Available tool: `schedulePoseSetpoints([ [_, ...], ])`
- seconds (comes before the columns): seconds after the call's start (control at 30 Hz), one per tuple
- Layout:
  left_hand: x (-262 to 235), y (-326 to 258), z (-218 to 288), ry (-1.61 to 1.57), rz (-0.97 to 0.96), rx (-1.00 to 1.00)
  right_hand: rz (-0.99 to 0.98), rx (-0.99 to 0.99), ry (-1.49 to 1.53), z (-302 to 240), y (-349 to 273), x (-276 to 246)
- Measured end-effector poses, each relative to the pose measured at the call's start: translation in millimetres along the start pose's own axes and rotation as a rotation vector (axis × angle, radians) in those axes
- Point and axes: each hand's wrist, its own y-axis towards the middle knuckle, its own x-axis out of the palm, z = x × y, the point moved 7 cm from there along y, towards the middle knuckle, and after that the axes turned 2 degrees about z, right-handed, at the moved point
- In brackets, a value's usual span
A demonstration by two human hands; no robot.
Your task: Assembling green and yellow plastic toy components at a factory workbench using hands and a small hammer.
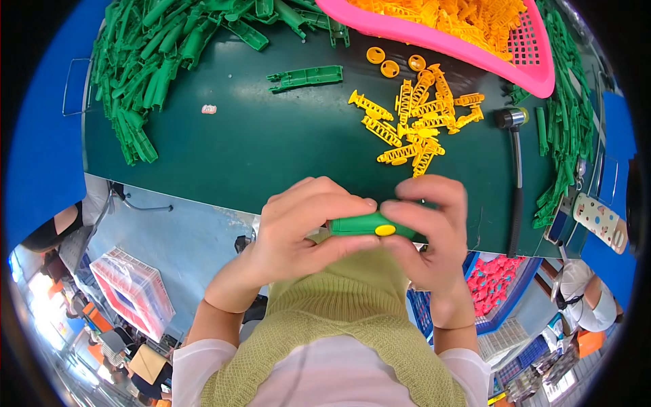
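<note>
A dark green counter (pixel 244 146) spans the upper part of the view. Flat blue surfaces (pixel 41 102) flank it on both sides; whether they are panels or tabletops cannot be told. Past its near edge lies a pale blue floor (pixel 196 224). A red and white crate (pixel 132 288) stands on it at left, and a blue crate (pixel 519 295) at right beside a white basket (pixel 502 342). Farther off at lower right is an orange box (pixel 590 344); at lower left, strong white light (pixel 30 302) washes out the blurred background.
</note>
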Motion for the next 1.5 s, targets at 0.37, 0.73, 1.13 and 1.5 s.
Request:
schedulePoseSetpoints([
  [0.37, 3, -7, -8, -0.013, 0.11, 0.048, -0.078, 0.015, 0.001, 13, 5, 20],
  [0.73, 15, 9, -32, 0.118, 0.193, -0.032, 0.022, -0.052, -0.732, 52, 88, -1],
  [1.13, 2, 9, -18, 0.158, 0.217, 0.104, -0.072, -0.05, -0.568, 34, 87, 6],
  [1.5, 12, 12, -22, 0.116, 0.247, 0.115, -0.132, 0.04, -0.014, -4, 39, -2],
])
